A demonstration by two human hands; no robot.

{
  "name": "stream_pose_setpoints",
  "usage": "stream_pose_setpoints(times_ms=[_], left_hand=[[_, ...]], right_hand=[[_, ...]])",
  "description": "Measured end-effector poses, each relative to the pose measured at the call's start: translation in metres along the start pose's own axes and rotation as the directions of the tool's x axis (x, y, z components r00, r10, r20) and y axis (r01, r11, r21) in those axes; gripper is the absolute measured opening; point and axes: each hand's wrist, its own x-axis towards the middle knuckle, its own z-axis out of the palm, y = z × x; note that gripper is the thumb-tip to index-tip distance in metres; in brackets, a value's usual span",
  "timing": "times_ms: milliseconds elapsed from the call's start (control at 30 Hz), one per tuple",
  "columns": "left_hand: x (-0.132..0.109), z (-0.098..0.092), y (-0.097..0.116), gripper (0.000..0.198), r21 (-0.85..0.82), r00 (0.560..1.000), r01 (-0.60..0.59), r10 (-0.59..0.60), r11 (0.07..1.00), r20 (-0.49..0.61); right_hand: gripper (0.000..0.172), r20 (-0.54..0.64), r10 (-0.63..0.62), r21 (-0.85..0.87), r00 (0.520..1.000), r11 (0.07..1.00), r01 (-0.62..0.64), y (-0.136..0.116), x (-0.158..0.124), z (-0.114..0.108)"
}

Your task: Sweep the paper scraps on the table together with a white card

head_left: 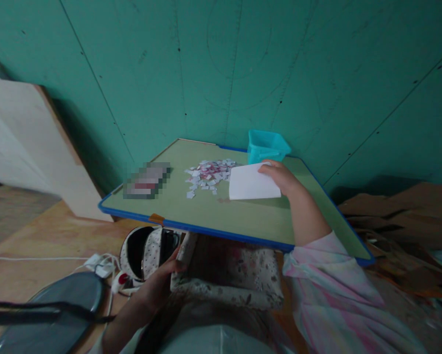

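My right hand (pixel 274 172) is closed on the upper right edge of a flat white sheet of paper (pixel 252 184), over the green tabletop. Just left of the sheet lies a loose heap of small white and pinkish paper pieces (pixel 209 172), partly covered by it. Below the table's front edge, my left hand (pixel 171 270) grips the left rim of a flower-patterned fabric box (pixel 228 292). The box's far part is hidden under the table, and its visible inside is dark with a reddish patch.
A turquoise plastic basket (pixel 267 147) stands at the table's back edge, behind my right hand. On the left of the table (pixel 206 216) lies a blurred-out flat item (pixel 147 180). A grey stool (pixel 62 314), a dotted bag (pixel 147 253) and cables are lower left; cardboard (pixel 401 211) lies right.
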Motion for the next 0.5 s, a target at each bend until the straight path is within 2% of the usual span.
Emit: stream_pose_setpoints(times_ms=[100, 133, 233, 300, 500], left_hand=[[0.001, 0.004, 0.002, 0.065, -0.03, 1.0, 0.002, -0.002, 1.0, 0.003], [0.001, 0.004, 0.002, 0.065, -0.045, 1.0, 0.002, -0.002, 0.999, 0.01], [-0.001, 0.003, 0.002, 0.063, -0.061, 0.999, 0.01, -0.008, 0.998, 0.031], [-0.001, -0.002, 0.0, 0.061, -0.043, 0.999, -0.001, 0.003, 0.999, 0.035], [0.001, -0.006, -0.003, 0.063, -0.017, 0.999, -0.009, 0.009, 1.0, 0.039]], right_hand=[[0.025, 0.118, 0.048, 0.08, 0.992, 0.995, -0.058, -0.003, -0.004, 0.002], [0.026, 0.113, 0.043, 0.103, 0.993, 0.993, -0.055, -0.003, -0.004, 0.002], [0.027, -0.004, 0.019, 0.128, 1.0, 0.992, -0.018, -0.001, -0.002, 0.001], [0.025, -0.027, 0.023, 0.114, 0.999, 0.993, -0.019, 0.001, 0.0, 0.001], [0.029, 0.206, 0.07, 0.13, 0.976, 0.987, -0.098, -0.005, -0.008, 0.01]])
